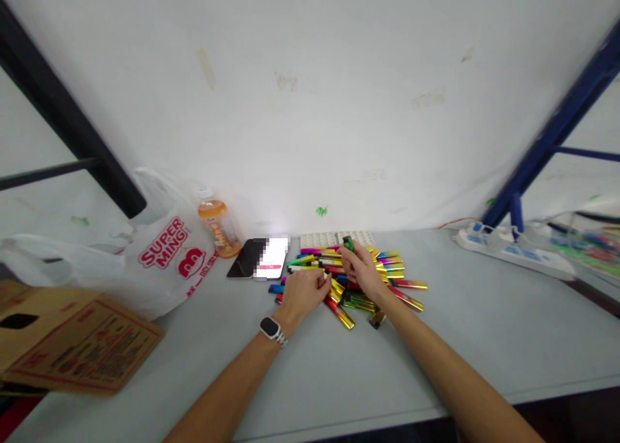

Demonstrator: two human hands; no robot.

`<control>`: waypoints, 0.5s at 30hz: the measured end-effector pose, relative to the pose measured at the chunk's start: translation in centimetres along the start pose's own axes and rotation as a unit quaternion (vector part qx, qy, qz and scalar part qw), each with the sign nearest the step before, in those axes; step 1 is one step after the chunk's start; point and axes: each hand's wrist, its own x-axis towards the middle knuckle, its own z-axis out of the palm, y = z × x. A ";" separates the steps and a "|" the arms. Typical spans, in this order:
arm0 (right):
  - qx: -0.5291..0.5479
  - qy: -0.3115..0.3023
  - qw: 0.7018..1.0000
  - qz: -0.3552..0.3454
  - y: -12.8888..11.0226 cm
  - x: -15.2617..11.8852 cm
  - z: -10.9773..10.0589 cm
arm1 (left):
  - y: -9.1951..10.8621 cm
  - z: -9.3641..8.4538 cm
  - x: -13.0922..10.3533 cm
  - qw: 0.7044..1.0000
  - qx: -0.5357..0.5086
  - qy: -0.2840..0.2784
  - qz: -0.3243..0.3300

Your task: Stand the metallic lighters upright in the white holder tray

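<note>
A pile of shiny lighters in gold, red, green, blue and purple spreads over the grey table. My right hand is closed around a green lighter, its dark end pointing up and away from me. To the left, my left hand rests over the near side of the pile with its fingers curled. A watch is on that wrist. The back of the hand hides what its fingers hold, if anything. Behind the pile, against the wall, stand two cream-coloured trays with grids of small holes.
Left of the pile lie a dark tablet or phone and a lit phone. Further left are an orange drink bottle, a white plastic bag and a cardboard box. A power strip lies at the right by a blue post.
</note>
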 end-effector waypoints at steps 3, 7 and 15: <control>0.037 -0.001 0.999 0.019 -0.3 -0.3 0.4 | 0.0 0.0 0.0 1.000 -0.003 -0.003 -0.003; 0.001 0.017 1.000 -0.010 0.1 -0.6 0.7 | 0.1 -0.2 -0.1 1.000 -0.005 -0.004 -0.006; -0.036 0.085 0.994 -0.055 1.7 -0.7 1.3 | 0.0 0.0 0.0 1.000 -0.009 0.003 -0.003</control>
